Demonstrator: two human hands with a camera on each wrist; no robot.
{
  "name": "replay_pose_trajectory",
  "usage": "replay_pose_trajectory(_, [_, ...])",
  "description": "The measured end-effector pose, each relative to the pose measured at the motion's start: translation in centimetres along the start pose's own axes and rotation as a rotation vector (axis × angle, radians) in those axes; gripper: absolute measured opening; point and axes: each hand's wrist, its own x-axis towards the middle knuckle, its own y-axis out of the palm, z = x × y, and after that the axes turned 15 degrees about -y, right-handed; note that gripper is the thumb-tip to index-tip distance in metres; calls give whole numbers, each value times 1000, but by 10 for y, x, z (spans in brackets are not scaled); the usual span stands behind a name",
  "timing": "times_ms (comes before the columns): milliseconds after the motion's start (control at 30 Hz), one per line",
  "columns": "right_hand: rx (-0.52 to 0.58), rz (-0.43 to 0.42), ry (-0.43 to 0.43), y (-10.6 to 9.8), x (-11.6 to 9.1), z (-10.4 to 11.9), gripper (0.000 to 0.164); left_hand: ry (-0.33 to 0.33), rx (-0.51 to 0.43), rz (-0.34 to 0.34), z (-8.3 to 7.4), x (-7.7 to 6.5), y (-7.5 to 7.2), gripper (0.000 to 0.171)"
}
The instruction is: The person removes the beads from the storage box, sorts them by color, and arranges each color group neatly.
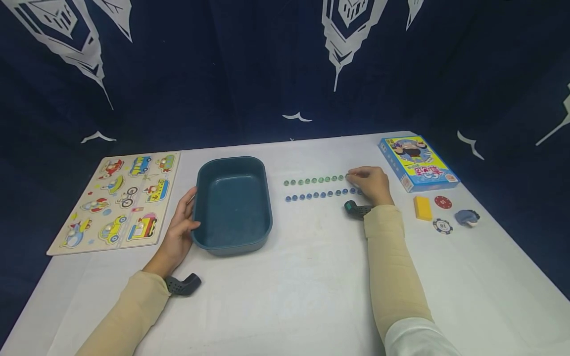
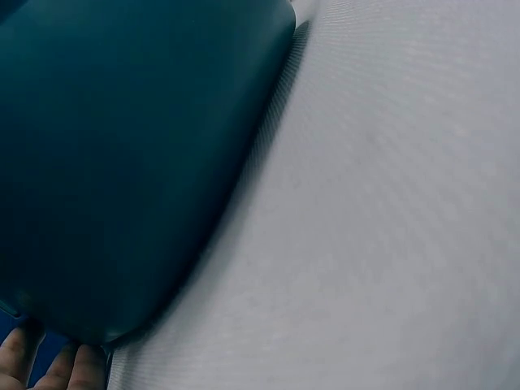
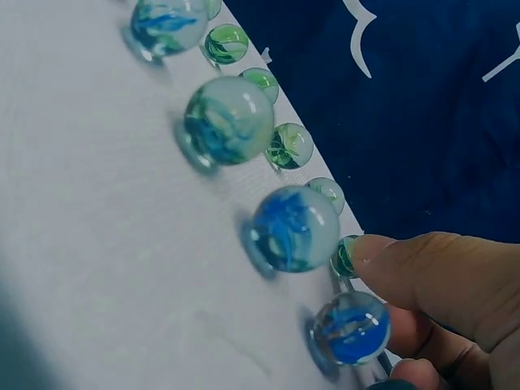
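My right hand [image 1: 371, 184] pinches a green marble [image 3: 344, 256] at the right end of a row of green marbles [image 1: 313, 180]. The thumb tip overlaps it in the right wrist view; the other fingers are curled below, partly behind a blue marble [image 3: 353, 327]. A row of blue marbles [image 1: 315, 195] runs parallel on the near side, its right end beside this hand. My left hand [image 1: 178, 237] rests against the left wall of a deep teal bin [image 1: 231, 240], thumb near the rim and fingers spread along the side. Inside, the bin holds nothing visible.
A wooden picture puzzle board [image 1: 118, 202] lies at the left. On the right are a blue and yellow box [image 1: 418, 163], a yellow block [image 1: 422, 208], a red chip [image 1: 443, 202], a black and white chip [image 1: 443, 226] and a small blue-grey object [image 1: 466, 217]. A dark curtain [image 1: 249, 74] hangs behind.
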Motion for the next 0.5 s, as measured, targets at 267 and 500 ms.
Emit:
replay_pose_trajectory(267, [59,-30,-3,-5,1,5,40,-5,-19,-9,3,0,-1,87])
replay_pose_trajectory(500, [57,-51,-38,-22,-10,21,43,-14,-11,-4,6,0,-3,87])
